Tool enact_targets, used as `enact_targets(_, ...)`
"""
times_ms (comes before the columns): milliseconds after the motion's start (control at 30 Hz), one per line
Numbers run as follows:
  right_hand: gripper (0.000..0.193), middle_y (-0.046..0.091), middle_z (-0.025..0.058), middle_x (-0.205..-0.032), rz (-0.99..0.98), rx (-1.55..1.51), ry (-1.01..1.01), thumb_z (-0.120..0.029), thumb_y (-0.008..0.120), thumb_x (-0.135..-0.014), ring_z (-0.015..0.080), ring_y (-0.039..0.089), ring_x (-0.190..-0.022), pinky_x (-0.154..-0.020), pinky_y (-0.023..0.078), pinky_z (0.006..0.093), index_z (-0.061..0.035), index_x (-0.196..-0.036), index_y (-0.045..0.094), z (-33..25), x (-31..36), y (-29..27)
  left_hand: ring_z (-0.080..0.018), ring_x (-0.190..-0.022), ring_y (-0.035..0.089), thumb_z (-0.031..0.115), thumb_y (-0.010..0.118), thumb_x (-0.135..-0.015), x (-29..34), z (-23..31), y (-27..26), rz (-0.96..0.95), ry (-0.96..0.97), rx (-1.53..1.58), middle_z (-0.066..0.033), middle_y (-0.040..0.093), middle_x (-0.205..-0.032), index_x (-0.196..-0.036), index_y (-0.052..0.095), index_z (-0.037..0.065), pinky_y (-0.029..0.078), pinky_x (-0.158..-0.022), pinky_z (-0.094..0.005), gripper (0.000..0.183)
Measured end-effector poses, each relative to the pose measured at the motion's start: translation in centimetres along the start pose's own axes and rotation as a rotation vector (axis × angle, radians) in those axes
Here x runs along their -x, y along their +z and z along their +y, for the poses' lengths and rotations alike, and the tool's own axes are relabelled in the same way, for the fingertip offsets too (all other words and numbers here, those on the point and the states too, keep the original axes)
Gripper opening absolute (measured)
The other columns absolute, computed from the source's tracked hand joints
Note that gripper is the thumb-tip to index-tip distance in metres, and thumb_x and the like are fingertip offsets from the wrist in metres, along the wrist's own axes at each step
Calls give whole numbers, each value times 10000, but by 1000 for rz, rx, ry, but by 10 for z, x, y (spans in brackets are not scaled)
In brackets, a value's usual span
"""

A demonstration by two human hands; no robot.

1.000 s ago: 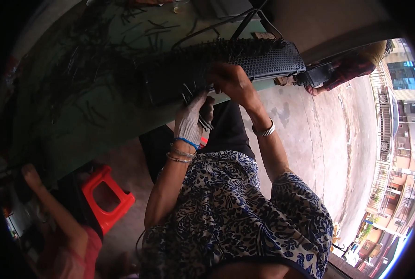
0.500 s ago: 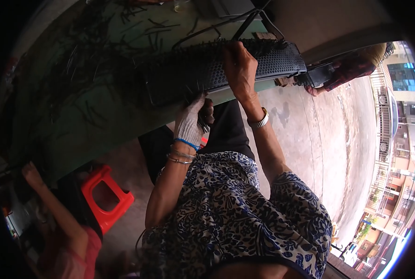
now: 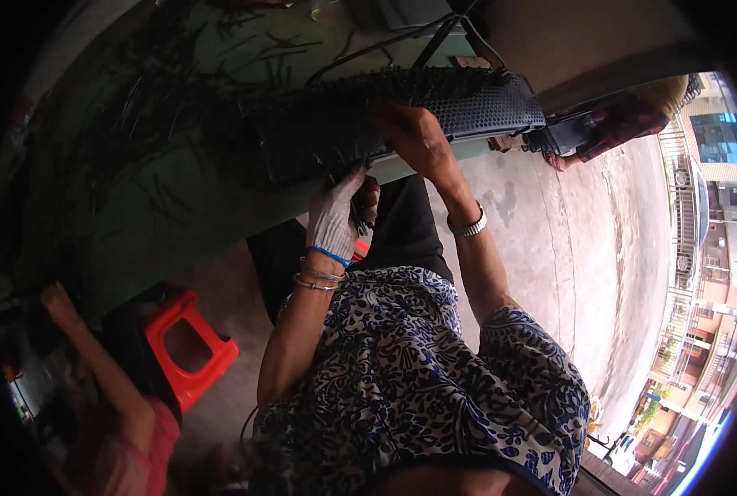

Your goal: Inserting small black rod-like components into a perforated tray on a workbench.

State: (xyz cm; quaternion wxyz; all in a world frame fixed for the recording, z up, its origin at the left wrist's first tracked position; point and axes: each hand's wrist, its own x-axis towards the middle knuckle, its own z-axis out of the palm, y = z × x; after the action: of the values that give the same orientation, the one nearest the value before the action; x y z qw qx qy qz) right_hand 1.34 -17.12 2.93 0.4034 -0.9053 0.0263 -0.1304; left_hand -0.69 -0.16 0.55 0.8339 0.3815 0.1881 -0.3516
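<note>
A long black panel point(image 3: 484, 107) full of small round holes lies along the table edge in front of me, with short dark tips standing up in rows on its far side. My left hand point(image 3: 333, 219), in a white knitted glove, is closed around several thin dark strips point(image 3: 358, 217) just below the panel's near edge. Bare and with fingers drawn together, my right hand point(image 3: 422, 147) is over the panel's near part, up and right of the left one. Its fingertips are in shadow and slightly blurred, so anything pinched there is hidden.
Loose dark strips point(image 3: 281, 45) lie scattered over the green table point(image 3: 170, 264). Black metal bars point(image 3: 434, 45) rise behind the panel. A red plastic stool point(image 3: 211, 379) stands at lower left, near another person's arm point(image 3: 108, 364). A second person in a plaid sleeve point(image 3: 616, 132) is at far right.
My right hand has come down from the panel's far side toward its near edge, close to the left hand. The gloved left hand has barely moved and still holds the strips.
</note>
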Motion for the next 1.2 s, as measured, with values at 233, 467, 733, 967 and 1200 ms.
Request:
enact_targets(233,118,668,95,-789,98,-84,89,-60,611,-876,110,608,-656,-583,475,261,9,-972,617,-16,-9,-8,-140,-622,633,199,674,-880,-6,-1,1,80,-48,154,-63,648,-737,-956,644,63,503,-475,-266,159)
enact_targets(467,65,630,154,-780,493,103,-285,-52,598,-893,300,631,-666,-603,489,326,-17,-933,560,-7,-36,22,-128,-549,581,214,664,-892,-8,0,-5,-3,-27,61,-62,622,-713,-929,627,33,491,-454,-263,188)
enact_targets(733,90,587,132,-880,294,395,-160,-177,621,-862,338,621,-742,-605,485,422,-108,-919,614,-7,-42,36,-96,-419,466,235,670,-895,-1,8,4,46,-35,52,-26,548,-570,-776,624,-21,363,-391,-215,287)
enact_targets(967,200,587,134,-972,264,499,-164,-189,658,-828,311,637,-821,-637,519,383,-143,-1021,682,-1,-33,31,-82,-424,461,244,669,-898,-3,5,2,-8,-36,77,-24,542,-569,-765,627,-29,347,-399,-204,307)
enact_targets(1200,141,656,77,-740,-261,-190,-9,-58,590,-872,121,601,-625,-564,464,274,-4,-989,646,-12,1,5,-112,-514,549,190,663,-897,-2,5,1,-26,15,60,-68,642,-724,-891,641,7,450,-455,-233,184)
